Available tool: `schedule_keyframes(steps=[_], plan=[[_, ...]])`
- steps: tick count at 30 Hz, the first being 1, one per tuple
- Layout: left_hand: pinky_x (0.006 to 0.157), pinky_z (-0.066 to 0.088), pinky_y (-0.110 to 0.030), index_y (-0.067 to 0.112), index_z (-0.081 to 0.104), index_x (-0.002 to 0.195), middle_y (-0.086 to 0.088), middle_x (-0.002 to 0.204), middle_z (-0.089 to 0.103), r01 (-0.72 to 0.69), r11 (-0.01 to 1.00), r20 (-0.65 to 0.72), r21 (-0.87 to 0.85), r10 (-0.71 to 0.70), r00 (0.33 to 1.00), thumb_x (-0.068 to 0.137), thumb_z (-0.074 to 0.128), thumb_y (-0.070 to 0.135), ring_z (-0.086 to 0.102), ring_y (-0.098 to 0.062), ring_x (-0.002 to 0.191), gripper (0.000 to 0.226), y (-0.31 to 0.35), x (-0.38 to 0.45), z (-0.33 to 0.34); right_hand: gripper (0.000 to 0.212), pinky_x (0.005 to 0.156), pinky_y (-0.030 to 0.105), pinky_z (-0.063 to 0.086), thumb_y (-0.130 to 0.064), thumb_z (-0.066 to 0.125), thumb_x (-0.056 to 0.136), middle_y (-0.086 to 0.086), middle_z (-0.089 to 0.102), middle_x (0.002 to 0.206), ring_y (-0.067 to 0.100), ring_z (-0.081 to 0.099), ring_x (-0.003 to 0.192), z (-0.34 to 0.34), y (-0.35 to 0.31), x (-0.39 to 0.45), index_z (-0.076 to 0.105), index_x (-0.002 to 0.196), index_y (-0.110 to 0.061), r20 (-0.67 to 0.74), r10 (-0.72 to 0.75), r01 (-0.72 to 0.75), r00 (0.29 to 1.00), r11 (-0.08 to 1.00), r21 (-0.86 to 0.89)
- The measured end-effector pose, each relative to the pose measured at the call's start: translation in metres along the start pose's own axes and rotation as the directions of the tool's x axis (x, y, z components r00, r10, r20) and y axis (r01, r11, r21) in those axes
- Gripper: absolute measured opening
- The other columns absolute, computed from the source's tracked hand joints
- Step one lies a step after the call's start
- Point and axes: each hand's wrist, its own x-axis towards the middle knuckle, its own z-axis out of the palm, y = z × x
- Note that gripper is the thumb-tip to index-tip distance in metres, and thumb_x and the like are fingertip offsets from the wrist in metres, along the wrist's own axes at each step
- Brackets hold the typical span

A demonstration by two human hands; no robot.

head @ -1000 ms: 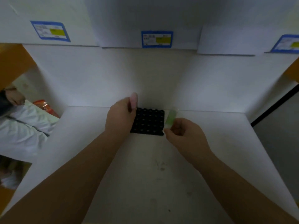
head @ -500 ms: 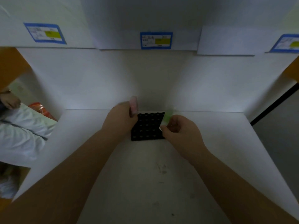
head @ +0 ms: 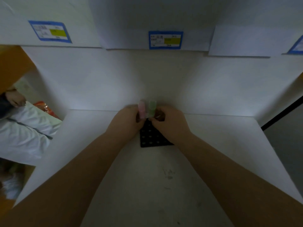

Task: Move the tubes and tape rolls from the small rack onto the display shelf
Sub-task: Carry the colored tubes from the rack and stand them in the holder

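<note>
A black tray with a grid of holes [head: 152,138] lies on the white display shelf [head: 147,177], near the back wall. My left hand [head: 126,122] holds a pink tube [head: 142,109] upright over the tray's far edge. My right hand [head: 168,122] holds a green tube [head: 151,108] upright right beside the pink one. The two tubes stand side by side, almost touching. Their lower ends are hidden by my fingers, so I cannot tell whether they sit in the holes.
White walls close the shelf at the back and on both sides. Blue-framed labels [head: 165,40] hang on the shelf edge above. At the left, beyond the side wall, are another person's white sleeve [head: 24,131] and a red packet [head: 45,107].
My right hand has carried the green tube left to the tray's far edge. My left hand has raised the pink tube next to it. Both hands have closed in together.
</note>
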Motion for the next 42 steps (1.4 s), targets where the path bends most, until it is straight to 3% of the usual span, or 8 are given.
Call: schedule_keyframes(steps=[4,11,17,21,24,34,38,42], plan=[[0.068,0.032,-0.013,0.014,0.066,0.112,-0.006,0.106,0.067,-0.007,1.000,-0.001,0.016,0.007,1.000,0.092,0.062,0.021,0.063,-0.021,0.095,0.022,-0.004,0.002,0.001,0.012,0.070,0.032,0.049,-0.030,0.066,0.084,-0.003,0.070,0.083,0.015,0.064,0.078,0.006,0.000,0.008,0.071,0.088,-0.020,0.067,-0.018,0.021,0.998,0.999,-0.038],[0.073,0.032,-0.012,0.014,0.067,0.115,-0.007,0.112,0.067,-0.021,0.999,0.033,0.027,0.020,0.999,0.093,0.060,0.025,0.063,-0.021,0.100,0.025,-0.006,0.003,0.003,0.014,0.075,0.039,0.053,-0.025,0.064,0.082,0.003,0.070,0.082,0.021,0.064,0.077,0.001,-0.003,0.016,0.069,0.082,-0.012,0.180,-0.031,0.056,0.983,0.989,-0.136],[0.067,0.031,-0.008,0.013,0.067,0.111,-0.003,0.105,0.064,-0.063,0.998,0.033,-0.001,0.063,0.997,0.096,0.058,0.027,0.053,-0.008,0.085,0.022,-0.003,0.002,0.000,0.017,0.066,0.038,0.053,-0.023,0.061,0.080,0.002,0.067,0.067,0.020,0.062,0.065,0.001,-0.002,0.016,0.066,0.069,-0.011,0.188,-0.069,0.098,0.980,0.984,-0.149],[0.080,0.044,-0.025,0.010,0.064,0.115,-0.011,0.113,0.065,-0.031,0.999,0.054,0.033,0.030,0.998,0.095,0.058,0.025,0.062,-0.025,0.100,0.026,-0.005,0.003,0.001,0.018,0.066,0.038,0.052,-0.025,0.058,0.079,0.000,0.064,0.063,0.023,0.059,0.064,0.007,-0.002,0.017,0.059,0.063,-0.015,0.157,-0.080,0.104,0.984,0.982,-0.155],[0.084,0.043,-0.027,0.007,0.063,0.117,-0.014,0.115,0.064,-0.003,0.999,0.058,0.039,0.001,0.998,0.097,0.056,0.021,0.061,-0.027,0.103,0.026,-0.005,0.005,0.001,0.022,0.065,0.038,0.051,-0.025,0.060,0.082,0.002,0.066,0.066,0.024,0.060,0.066,0.009,-0.006,0.017,0.054,0.061,-0.021,0.130,-0.065,0.085,0.989,0.984,-0.154],[0.097,0.040,-0.029,0.008,0.058,0.131,-0.015,0.130,0.060,0.095,0.995,0.079,0.029,-0.097,0.992,0.097,0.054,0.018,0.057,-0.028,0.117,0.035,-0.006,0.007,0.001,0.020,0.068,0.037,0.053,-0.029,0.058,0.089,0.004,0.069,0.075,0.026,0.063,0.075,0.019,-0.009,0.013,0.066,0.072,-0.020,0.056,-0.008,0.018,0.998,0.982,-0.188],[0.091,0.044,-0.032,0.007,0.064,0.120,-0.015,0.119,0.065,0.070,0.997,0.044,-0.020,-0.069,0.997,0.097,0.054,0.020,0.061,-0.030,0.108,0.028,0.000,0.002,-0.004,0.018,0.071,0.038,0.053,-0.030,0.059,0.088,0.002,0.070,0.080,0.025,0.062,0.078,0.024,-0.006,0.009,0.070,0.079,-0.018,-0.008,-0.010,0.008,1.000,0.984,-0.180],[0.093,0.047,-0.036,0.012,0.065,0.120,-0.012,0.120,0.066,0.086,0.996,0.036,-0.021,-0.085,0.996,0.096,0.055,0.025,0.061,-0.029,0.109,0.029,0.001,0.000,-0.007,0.017,0.080,0.039,0.053,-0.030,0.061,0.086,0.002,0.072,0.095,0.024,0.064,0.090,0.025,-0.005,0.006,0.072,0.096,-0.021,-0.057,0.016,-0.026,0.998,0.981,-0.193]])
